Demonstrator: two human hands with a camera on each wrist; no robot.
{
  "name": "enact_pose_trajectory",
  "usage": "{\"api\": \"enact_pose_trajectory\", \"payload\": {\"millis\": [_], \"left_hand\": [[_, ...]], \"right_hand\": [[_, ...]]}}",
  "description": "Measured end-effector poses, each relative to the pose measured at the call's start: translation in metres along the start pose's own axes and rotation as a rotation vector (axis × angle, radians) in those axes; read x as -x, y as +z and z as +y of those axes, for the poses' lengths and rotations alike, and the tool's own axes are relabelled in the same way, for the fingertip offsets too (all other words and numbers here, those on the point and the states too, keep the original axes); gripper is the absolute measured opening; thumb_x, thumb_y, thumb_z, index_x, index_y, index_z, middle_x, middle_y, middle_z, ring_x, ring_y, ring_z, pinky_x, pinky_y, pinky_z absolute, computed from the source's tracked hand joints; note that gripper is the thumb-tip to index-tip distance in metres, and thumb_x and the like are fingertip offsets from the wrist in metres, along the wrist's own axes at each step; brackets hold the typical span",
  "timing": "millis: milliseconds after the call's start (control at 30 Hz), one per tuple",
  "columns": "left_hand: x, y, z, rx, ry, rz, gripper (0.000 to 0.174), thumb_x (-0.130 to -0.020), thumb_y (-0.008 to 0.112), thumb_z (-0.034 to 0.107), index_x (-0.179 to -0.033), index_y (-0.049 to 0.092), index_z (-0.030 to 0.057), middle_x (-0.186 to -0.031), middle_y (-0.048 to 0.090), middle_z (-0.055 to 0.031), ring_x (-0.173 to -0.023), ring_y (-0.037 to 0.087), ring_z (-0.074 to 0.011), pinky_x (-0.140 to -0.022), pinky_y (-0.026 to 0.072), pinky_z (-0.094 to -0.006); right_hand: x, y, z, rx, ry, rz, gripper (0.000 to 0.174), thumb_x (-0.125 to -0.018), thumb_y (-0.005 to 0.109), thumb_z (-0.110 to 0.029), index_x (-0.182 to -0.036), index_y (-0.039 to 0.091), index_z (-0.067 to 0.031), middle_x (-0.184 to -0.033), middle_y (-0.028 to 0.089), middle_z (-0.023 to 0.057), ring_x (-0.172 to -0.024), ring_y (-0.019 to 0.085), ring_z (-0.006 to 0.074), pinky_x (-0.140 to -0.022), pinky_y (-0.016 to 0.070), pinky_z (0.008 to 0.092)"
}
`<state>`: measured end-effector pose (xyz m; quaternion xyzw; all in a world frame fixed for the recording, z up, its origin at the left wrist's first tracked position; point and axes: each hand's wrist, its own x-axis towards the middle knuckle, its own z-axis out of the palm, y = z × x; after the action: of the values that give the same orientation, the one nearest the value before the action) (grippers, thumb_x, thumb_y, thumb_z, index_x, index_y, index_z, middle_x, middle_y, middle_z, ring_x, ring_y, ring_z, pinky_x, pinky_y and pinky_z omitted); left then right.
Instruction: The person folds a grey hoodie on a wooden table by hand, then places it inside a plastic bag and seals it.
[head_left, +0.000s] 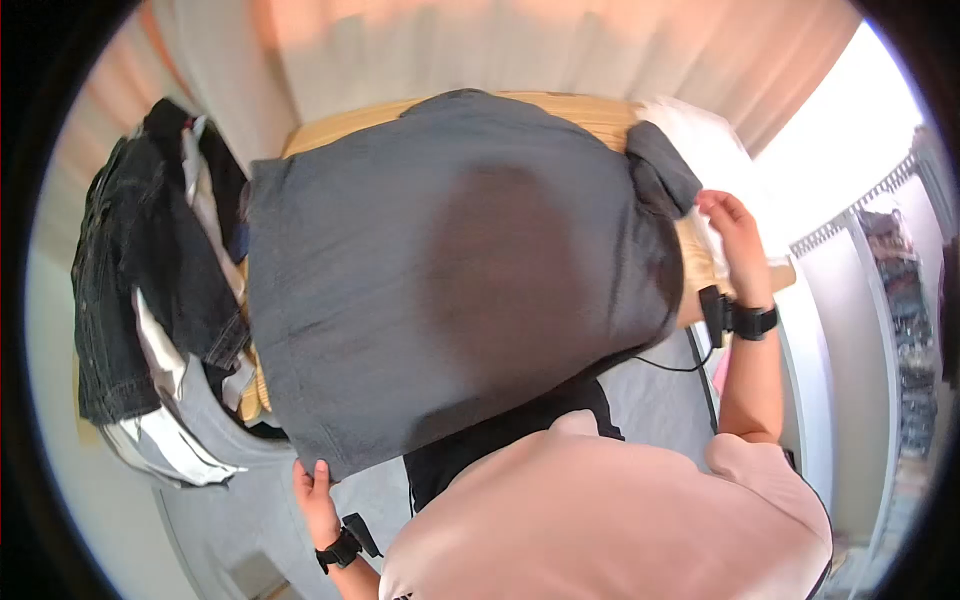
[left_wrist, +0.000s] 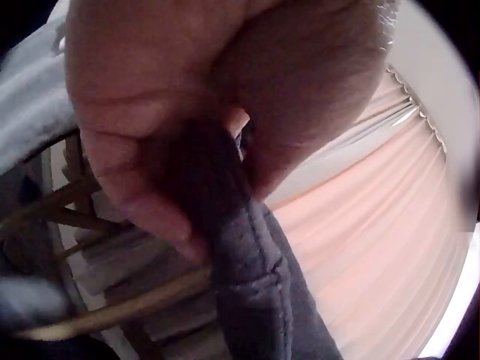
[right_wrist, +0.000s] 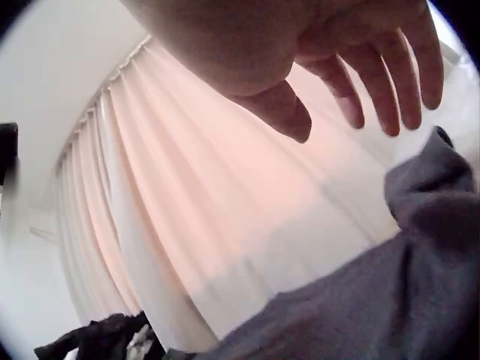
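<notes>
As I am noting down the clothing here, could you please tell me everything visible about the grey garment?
The grey garment looks like soft cloth, spread broad and mostly smooth across the wooden table. A darker oval patch, perhaps a shadow, covers its middle. In the head view, a straight hem runs down its left side, and the left grip pinches the near corner. At the right, a sleeve lies folded; the right grip is close beside it, not holding it.
</notes>
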<state>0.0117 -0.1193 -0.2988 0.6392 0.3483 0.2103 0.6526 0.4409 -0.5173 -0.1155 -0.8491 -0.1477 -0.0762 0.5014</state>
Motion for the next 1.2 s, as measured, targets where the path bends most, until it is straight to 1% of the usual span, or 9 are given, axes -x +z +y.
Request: {"api": "enact_pose_trajectory", "payload": {"millis": [167,233,300,400,533,700,800,1033,1200], "left_hand": [[-0.006,0.008,0.014,0.218,0.093,0.086,0.032,-0.094,0.050,0.023,-0.116,0.048,0.0003,-0.111,0.057,-0.0064,-0.100,0.052,-0.0153,-0.089,0.0391,-0.0288],[-0.006,0.013,0.025,0.257,0.105,0.110,0.034,-0.093,0.051,0.025,-0.117,0.047,0.0006,-0.112,0.056,-0.0072,-0.101,0.052,-0.0164,-0.090,0.0391,-0.0301],[-0.003,0.011,0.037,0.295,0.114,0.140,0.036,-0.093,0.051,0.027,-0.118,0.046,0.0008,-0.114,0.055,-0.0080,-0.103,0.052,-0.0175,-0.090,0.0391,-0.0314],[0.000,0.004,0.050,0.479,0.221,0.465,0.039,-0.092,0.053,0.028,-0.118,0.046,0.0005,-0.115,0.052,-0.0095,-0.105,0.050,-0.0203,-0.090,0.0387,-0.0354],[-0.003,-0.009,0.033,0.463,0.181,0.448,0.037,-0.092,0.054,0.028,-0.115,0.048,-0.0001,-0.113,0.053,-0.0090,-0.104,0.050,-0.0200,-0.090,0.0384,-0.0349],[-0.003,-0.008,0.037,0.396,0.180,0.379,0.033,-0.091,0.055,0.026,-0.110,0.049,-0.0011,-0.109,0.054,-0.0091,-0.099,0.051,-0.0188,-0.088,0.0388,-0.0332],[-0.006,-0.006,0.041,0.407,0.193,0.407,0.033,-0.091,0.055,0.025,-0.109,0.048,-0.0012,-0.108,0.054,-0.0097,-0.099,0.051,-0.0192,-0.087,0.0390,-0.0336],[-0.009,-0.005,0.031,0.406,0.206,0.408,0.032,-0.090,0.055,0.025,-0.109,0.050,0.0000,-0.105,0.055,-0.0084,-0.100,0.051,-0.0189,-0.088,0.0394,-0.0343],[-0.009,-0.004,0.029,0.420,0.188,0.441,0.029,-0.090,0.055,0.024,-0.106,0.050,0.0008,-0.104,0.055,-0.0078,-0.097,0.052,-0.0174,-0.086,0.0396,-0.0324]], "right_hand": [[0.054,0.042,0.102,0.477,-0.025,0.303,0.060,-0.081,0.064,-0.038,-0.116,0.047,0.0063,-0.104,0.059,0.0279,-0.100,0.057,0.0352,-0.086,0.0436,0.0392],[0.065,0.049,0.094,0.327,0.200,0.172,0.056,-0.081,0.064,-0.037,-0.112,0.051,0.0071,-0.104,0.059,0.0285,-0.098,0.057,0.0399,-0.085,0.0435,0.0421],[0.063,0.043,0.098,0.260,0.247,0.091,0.048,-0.081,0.064,-0.033,-0.106,0.055,0.0071,-0.097,0.063,0.0234,-0.090,0.061,0.0325,-0.080,0.0452,0.0369],[0.066,0.033,0.091,-0.363,0.159,0.353,0.029,-0.081,0.063,-0.019,-0.097,0.056,0.0052,-0.081,0.061,0.0089,-0.073,0.054,0.0140,-0.069,0.0437,0.0273],[0.064,0.025,0.124,-0.234,0.326,0.366,0.031,-0.078,0.063,-0.014,-0.101,0.053,0.0041,-0.085,0.059,0.0086,-0.074,0.054,0.0155,-0.070,0.0442,0.0283],[0.003,0.008,0.116,0.115,-0.046,0.342,0.044,-0.075,0.065,-0.019,-0.109,0.049,0.0046,-0.105,0.057,0.0200,-0.098,0.056,0.0281,-0.084,0.0447,0.0356],[-0.061,0.001,0.094,0.232,-0.058,0.351,0.053,-0.074,0.067,-0.028,-0.112,0.049,0.0050,-0.111,0.055,0.0244,-0.108,0.052,0.0345,-0.091,0.0424,0.0385],[-0.152,0.042,0.060,0.782,0.065,-0.117,0.073,-0.069,0.068,-0.052,-0.111,0.050,0.0049,-0.103,0.061,0.0247,-0.099,0.058,0.0359,-0.086,0.0456,0.0405],[-0.200,0.047,0.072,0.888,0.077,-0.279,0.041,-0.075,0.063,-0.031,-0.103,0.064,-0.0016,-0.109,0.061,0.0184,-0.103,0.058,0.0312,-0.089,0.0448,0.0394]]}}
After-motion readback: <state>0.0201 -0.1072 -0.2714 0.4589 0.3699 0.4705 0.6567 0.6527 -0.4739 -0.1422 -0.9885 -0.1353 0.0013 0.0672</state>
